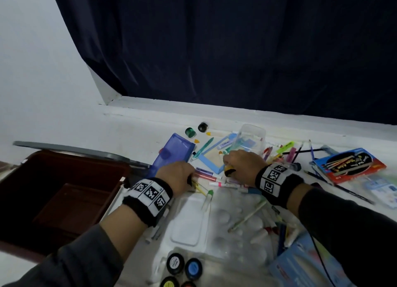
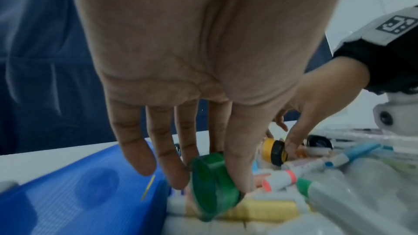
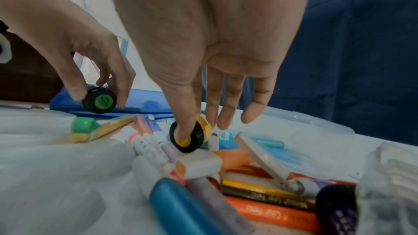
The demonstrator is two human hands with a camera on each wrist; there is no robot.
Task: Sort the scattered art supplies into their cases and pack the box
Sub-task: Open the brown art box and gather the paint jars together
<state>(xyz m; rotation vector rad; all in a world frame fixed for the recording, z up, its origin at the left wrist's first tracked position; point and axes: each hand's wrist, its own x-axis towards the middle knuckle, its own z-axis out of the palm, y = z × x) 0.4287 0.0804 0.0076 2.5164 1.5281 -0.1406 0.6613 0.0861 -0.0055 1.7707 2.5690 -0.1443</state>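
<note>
My left hand [image 1: 189, 179] pinches a green paint pot [image 2: 212, 185] between thumb and fingers, just above the markers [image 1: 214, 180] beside the blue pencil case [image 1: 171, 153]. In the right wrist view the same green pot [image 3: 99, 100] shows its black lid with a green label. My right hand [image 1: 228, 168] pinches a yellow paint pot [image 3: 190, 136] with a black lid, thumb on the lid, low over the marker pile. The yellow pot [image 2: 274, 152] also shows in the left wrist view. A dark red box [image 1: 64, 196] stands open at the left.
A white palette [image 1: 189, 220] lies in front of my hands, with several paint pots [image 1: 184, 265] near the front edge. Two more pots [image 1: 190, 131] sit by the far wall. A clear container [image 1: 250, 138], loose pens and a pencil packet [image 1: 350, 164] fill the right side.
</note>
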